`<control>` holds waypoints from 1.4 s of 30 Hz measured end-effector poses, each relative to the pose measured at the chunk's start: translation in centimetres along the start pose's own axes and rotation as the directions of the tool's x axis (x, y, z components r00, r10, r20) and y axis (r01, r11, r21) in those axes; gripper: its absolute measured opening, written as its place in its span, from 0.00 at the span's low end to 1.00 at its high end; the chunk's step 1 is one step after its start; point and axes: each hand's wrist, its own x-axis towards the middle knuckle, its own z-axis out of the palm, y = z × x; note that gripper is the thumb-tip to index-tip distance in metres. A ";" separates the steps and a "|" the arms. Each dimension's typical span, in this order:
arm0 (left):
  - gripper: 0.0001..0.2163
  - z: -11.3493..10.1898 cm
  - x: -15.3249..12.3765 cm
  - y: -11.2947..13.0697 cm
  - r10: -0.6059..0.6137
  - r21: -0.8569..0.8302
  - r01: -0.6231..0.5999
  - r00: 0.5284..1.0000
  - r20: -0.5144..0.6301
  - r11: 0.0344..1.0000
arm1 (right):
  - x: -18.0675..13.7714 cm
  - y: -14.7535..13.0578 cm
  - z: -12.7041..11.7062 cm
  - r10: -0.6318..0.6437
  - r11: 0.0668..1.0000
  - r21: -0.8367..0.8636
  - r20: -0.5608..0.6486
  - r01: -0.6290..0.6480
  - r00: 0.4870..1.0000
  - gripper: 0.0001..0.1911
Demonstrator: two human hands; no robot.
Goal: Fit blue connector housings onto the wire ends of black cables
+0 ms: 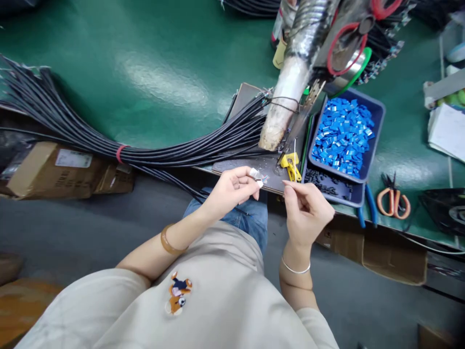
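Cable end (pixel 265 179) with thin, loose wires sits pinched in the left hand (pixel 236 187), over the flat, dark board (pixel 274 170) at the front edge of the green counter (pixel 90 92). White strips wrap the thumb and a fingertip of that hand. The right hand (pixel 308 208) is held up near it, with a gap between the two; its fingers curl in, and the thumb and first finger make a narrow pinch. I can't tell if they hold anything. A thin white stick (pixel 295 155) shows just above them. Both arms bend inward, one wearing a smooth brown bangle (pixel 167 241), the other a shiny silver bangle (pixel 296 270). Long, bendy black cables (pixel 174 154), tied with a red band (pixel 119 153), lie along the front edge. Hard little blue pieces (pixel 343 135) fill a smooth-sided tray (pixel 379 114), with orange-handled scissors (pixel 393 201) nearer the counter's right end.
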 end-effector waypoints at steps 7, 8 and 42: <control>0.09 1.1 0.4 1.0 0.108 0.113 -0.110 0.994 0.024 0.987 | 0.2 0.5 1.0 0.206 0.956 0.164 0.214 -0.244 0.955 0.06; 0.08 1.2 0.4 1.1 0.114 0.120 -0.116 0.993 0.020 0.986 | 0.2 0.6 1.0 0.219 0.949 0.180 0.216 -0.259 0.952 0.06; 0.15 0.8 -0.2 1.2 0.170 0.475 -0.239 0.968 0.185 0.847 | -0.1 0.3 1.3 0.236 0.942 0.203 0.170 -0.269 0.957 0.04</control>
